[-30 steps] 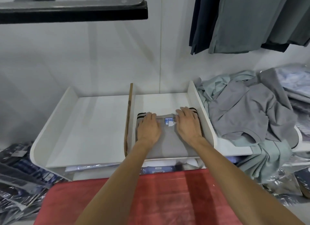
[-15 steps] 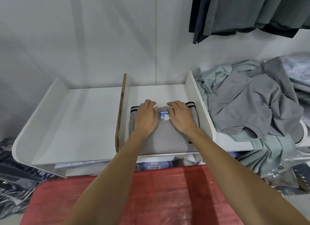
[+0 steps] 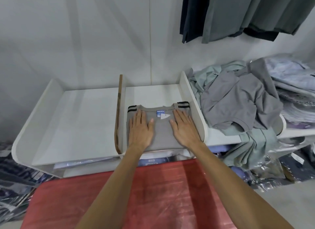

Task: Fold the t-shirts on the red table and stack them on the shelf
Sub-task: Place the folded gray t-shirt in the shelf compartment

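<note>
Folded grey t-shirt (image 3: pixel 161 135) lies at frame centre in the shelf's (image 3: pixel 81 126) right compartment, collar toward the wall. Left hand (image 3: pixel 140 131) and right hand (image 3: pixel 185 130) press flat on it, fingers straight, apart from each other. Red table (image 3: pixel 153 194) fills the lower frame; unfolded shirts (image 3: pixel 238 109) are heaped at right.

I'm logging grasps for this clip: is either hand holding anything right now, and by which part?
Nothing is gripped. The left hand and right hand lie flat on top of the folded grey t-shirt, either side of its collar label.
</note>
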